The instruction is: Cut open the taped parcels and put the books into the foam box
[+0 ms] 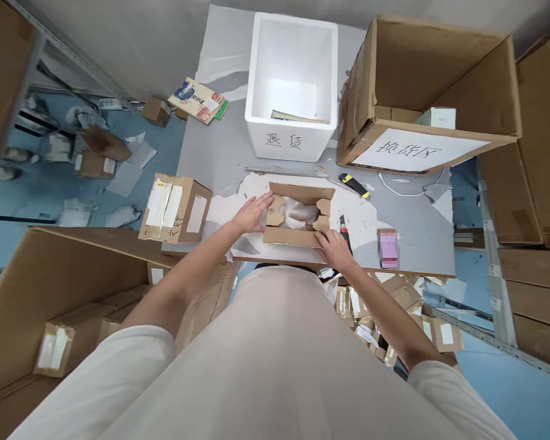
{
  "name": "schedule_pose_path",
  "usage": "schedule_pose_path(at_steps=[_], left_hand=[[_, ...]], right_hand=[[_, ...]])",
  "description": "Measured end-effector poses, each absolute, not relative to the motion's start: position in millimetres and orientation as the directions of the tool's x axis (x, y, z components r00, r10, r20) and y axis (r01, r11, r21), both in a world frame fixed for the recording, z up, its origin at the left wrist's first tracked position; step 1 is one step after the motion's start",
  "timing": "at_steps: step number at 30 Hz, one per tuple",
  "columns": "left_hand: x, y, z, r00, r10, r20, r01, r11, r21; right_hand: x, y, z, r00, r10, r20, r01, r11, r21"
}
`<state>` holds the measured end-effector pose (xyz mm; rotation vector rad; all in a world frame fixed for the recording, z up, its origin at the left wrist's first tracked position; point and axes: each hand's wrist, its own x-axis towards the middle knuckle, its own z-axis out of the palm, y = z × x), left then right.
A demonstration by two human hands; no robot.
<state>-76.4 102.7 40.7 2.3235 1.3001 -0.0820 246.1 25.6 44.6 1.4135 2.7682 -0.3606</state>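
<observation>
Cardboard box (293, 236), small and with its top open, lies near the middle of the frame, in the head view, on white paper (364, 211) spread over the grey table (421, 220). The left hand (253, 214) touches the left end of this box, and the right hand (333, 247) is laid at its lower right corner, upon the front flap. The two hands are well apart from each other; how firmly each of them holds the cardboard, I cannot tell.

As I judge, the opening is done: the long flaps stand spread, and the short end flaps (275, 215) are also visible. A white wrapped item (299, 214) is inside, between these end flaps. It is not lifted out, its wrapping is not removed, and the flaps are not closed. What is under the wrapping remains hidden.

Just to the right of the box lies a red-and-black cutter (344, 231), and above it a yellow-and-black cutter (354, 185); neither is in a hand. At left of the table stands a taped carton (174, 208), which appears closed. In the upper part of the frame are a white foam bin (289, 137) and a large open carton (417, 151).
</observation>
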Motion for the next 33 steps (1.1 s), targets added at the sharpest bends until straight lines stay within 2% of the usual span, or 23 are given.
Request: schedule_pose_path(at_steps=[3,6,9,11,12,15,17,19,21,23,26,28,30,33], left_hand=[[-88,101,60,0.566,0.762,-0.314,0.816,-0.463,0.347],[-84,101,80,0.506,0.81,-0.297,0.85,-0.409,0.332],[-51,108,92,0.599,0.75,-0.281,0.785,-0.479,0.393],[-20,117,94,0.665,0.683,-0.302,0.738,-0.539,0.406],[-6,122,93,0.659,0.666,-0.349,0.75,-0.548,0.371],[20,132,92,0.593,0.65,-0.475,0.788,-0.589,0.178],[19,129,93,0.593,0.656,-0.467,0.769,-0.633,0.087],[6,121,94,0.593,0.697,-0.403,0.774,-0.631,0.049],[-15,109,94,0.55,0.773,-0.317,0.823,-0.566,0.047],[-35,97,89,0.481,0.841,-0.247,0.875,-0.476,0.086],[-55,83,71,0.421,0.868,-0.264,0.906,-0.387,0.174],[-60,78,56,0.395,0.867,-0.305,0.915,-0.342,0.212],[-59,75,44,0.363,0.874,-0.322,0.925,-0.299,0.233],[-56,73,35,0.331,0.888,-0.317,0.931,-0.254,0.261]], right_hand=[[256,35,61,-0.612,0.786,-0.092,0.765,0.557,-0.323],[255,65,82,-0.628,0.769,-0.122,0.744,0.547,-0.384],[236,105,94,-0.69,0.693,-0.209,0.707,0.581,-0.404],[217,125,96,-0.708,0.638,-0.302,0.705,0.625,-0.334],[208,132,95,-0.705,0.612,-0.358,0.706,0.654,-0.272],[186,133,93,-0.661,0.586,-0.468,0.679,0.733,-0.041],[184,122,95,-0.657,0.61,-0.443,0.651,0.756,0.075],[194,109,98,-0.668,0.651,-0.359,0.66,0.742,0.119],[213,97,99,-0.64,0.719,-0.271,0.724,0.683,0.101],[235,87,94,-0.59,0.779,-0.215,0.795,0.606,0.015],[262,78,78,-0.559,0.81,-0.175,0.826,0.528,-0.198],[273,77,66,-0.563,0.811,-0.161,0.811,0.504,-0.297],[282,79,58,-0.563,0.807,-0.177,0.811,0.499,-0.306],[296,83,57,-0.546,0.798,-0.256,0.837,0.509,-0.199]])
